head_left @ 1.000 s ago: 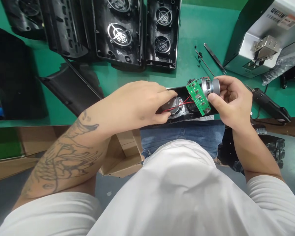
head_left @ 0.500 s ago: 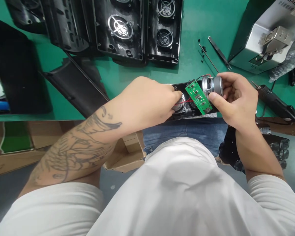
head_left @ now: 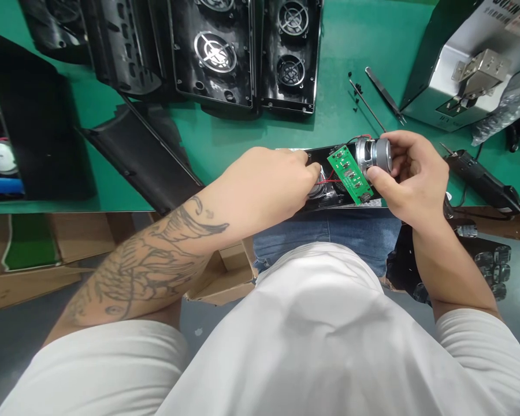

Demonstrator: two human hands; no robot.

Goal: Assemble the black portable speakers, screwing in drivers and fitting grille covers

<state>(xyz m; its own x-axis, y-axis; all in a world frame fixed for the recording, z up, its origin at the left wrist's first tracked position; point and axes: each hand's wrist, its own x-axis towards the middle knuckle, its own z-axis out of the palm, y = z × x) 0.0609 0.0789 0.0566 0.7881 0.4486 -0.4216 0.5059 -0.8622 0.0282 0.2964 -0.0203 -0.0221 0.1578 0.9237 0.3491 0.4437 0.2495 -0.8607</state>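
Note:
At the table's front edge lies a black speaker housing point(head_left: 334, 200) with a green circuit board point(head_left: 351, 174) slanting across it. My right hand point(head_left: 418, 173) grips a round silver-and-grey speaker driver point(head_left: 374, 155) between thumb and fingers, tilted on its side above the housing's right end. My left hand point(head_left: 286, 178) is closed around a second speaker driver point(head_left: 317, 188) at the left part of the housing, and its fingertips are partly hidden. Thin red wires point(head_left: 330, 181) run from this driver to the board.
Black housings with round grilles point(head_left: 215, 52) stand at the back. A black curved panel point(head_left: 143, 153) lies left. Tweezers point(head_left: 383, 92), a thin rod point(head_left: 367, 105) and small screws point(head_left: 356, 95) lie behind my right hand. An electric screwdriver point(head_left: 483, 179) and a metal-fronted machine point(head_left: 455, 75) are on the right.
The view has shifted slightly. My right hand and its driver have moved a little to the left; my left hand keeps its place on the other driver.

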